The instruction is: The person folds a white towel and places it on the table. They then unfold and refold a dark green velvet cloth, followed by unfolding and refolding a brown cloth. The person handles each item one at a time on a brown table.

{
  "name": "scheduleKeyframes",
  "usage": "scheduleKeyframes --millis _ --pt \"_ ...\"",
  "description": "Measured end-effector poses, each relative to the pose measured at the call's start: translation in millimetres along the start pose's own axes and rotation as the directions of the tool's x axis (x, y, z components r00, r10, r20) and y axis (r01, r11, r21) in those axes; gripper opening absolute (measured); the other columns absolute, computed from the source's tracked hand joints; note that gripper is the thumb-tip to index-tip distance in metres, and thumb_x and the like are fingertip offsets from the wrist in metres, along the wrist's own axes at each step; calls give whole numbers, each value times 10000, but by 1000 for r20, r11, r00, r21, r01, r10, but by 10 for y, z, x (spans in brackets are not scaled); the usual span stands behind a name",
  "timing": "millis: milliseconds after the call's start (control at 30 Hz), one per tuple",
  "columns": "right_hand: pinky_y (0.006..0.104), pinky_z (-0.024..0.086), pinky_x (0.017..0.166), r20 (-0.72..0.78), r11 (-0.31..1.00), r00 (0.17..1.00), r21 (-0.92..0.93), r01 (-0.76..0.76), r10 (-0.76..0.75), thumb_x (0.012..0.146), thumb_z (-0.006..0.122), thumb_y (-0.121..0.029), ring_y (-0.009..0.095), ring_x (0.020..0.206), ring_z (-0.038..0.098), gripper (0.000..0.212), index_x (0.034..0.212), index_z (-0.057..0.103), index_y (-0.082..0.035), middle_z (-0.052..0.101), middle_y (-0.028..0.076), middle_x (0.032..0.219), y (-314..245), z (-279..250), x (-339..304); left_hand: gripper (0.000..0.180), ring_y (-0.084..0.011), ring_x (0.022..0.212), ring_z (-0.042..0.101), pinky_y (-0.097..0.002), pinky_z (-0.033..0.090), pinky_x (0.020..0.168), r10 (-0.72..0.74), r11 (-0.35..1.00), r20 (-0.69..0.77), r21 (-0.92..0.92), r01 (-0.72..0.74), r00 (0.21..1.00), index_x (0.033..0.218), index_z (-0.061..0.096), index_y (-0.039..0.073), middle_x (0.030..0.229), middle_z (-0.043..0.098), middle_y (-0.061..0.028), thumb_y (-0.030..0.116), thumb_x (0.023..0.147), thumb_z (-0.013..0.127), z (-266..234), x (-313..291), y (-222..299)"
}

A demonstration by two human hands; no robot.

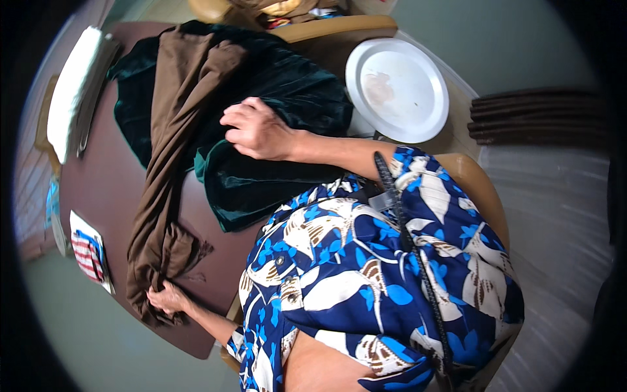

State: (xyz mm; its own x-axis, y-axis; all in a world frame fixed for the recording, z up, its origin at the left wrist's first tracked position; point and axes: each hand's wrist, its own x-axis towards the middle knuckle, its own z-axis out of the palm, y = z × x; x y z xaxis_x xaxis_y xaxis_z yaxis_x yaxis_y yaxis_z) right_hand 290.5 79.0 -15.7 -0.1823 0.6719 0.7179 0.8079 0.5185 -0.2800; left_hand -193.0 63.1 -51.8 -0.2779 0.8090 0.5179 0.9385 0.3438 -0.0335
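A long brown cloth (pixel 171 134), perhaps a scarf with a small fringe, runs loosely bunched and twisted down the left side of the table. My left hand (pixel 168 298) is closed on its near end, by the table's rounded edge. Dark green velvet cloth (pixel 294 85) is spread under the brown one, and a section of it is folded back toward my body. On that fold my right hand (pixel 261 132) rests with curled fingers, gripping the velvet. The fingertips are partly hidden.
The reddish-brown table (pixel 98 176) carries a folded white cloth (pixel 77 91) and a card with a red-and-white striped piece (pixel 91 251). Beyond my right arm a round white lid or tray (pixel 398 90) sits beside a tan chair (pixel 346 27). Dark brown folded cloths (pixel 535 117) are stacked at right.
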Motion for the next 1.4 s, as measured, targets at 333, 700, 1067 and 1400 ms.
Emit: scheduleKeyframes --millis 333,700,1067,1400 --pt "329 412 587 80 947 964 -223 -231 254 603 598 -136 214 688 508 115 670 533 -69 509 70 709 422 -107 -249 384 -280 1002 441 -498 358 727 -159 987 96 21 158 983 994 503 104 1016 499 -75 289 669 590 -113 80 263" --pt "334 398 612 63 898 917 -237 -370 394 609 576 -127 216 721 496 128 717 544 -67 502 70 743 325 -487 -534 534 -286 1101 364 -401 313 914 95 994 254 -84 -76 963 1082 509 51 1155 438 -145 392 684 616 -778 244 770" --pt "345 380 766 235 984 956 -68 -163 174 639 649 -133 238 899 490 308 912 547 -33 521 95 941 84 -134 -20 609 -264 1089 412 -441 307 883 521 808 87 -372 -458 849 1159 434 94 1144 469 -116 263 625 673 -568 154 2709" --pt "426 327 894 439 997 898 -70 20 13 663 654 -234 272 1137 386 536 1123 472 -26 434 139 1201 25 148 204 294 -290 820 556 -354 459 744 -374 -50 486 -861 506 790 982 507 -67 947 560 -170 24 724 401 99 913 1841"
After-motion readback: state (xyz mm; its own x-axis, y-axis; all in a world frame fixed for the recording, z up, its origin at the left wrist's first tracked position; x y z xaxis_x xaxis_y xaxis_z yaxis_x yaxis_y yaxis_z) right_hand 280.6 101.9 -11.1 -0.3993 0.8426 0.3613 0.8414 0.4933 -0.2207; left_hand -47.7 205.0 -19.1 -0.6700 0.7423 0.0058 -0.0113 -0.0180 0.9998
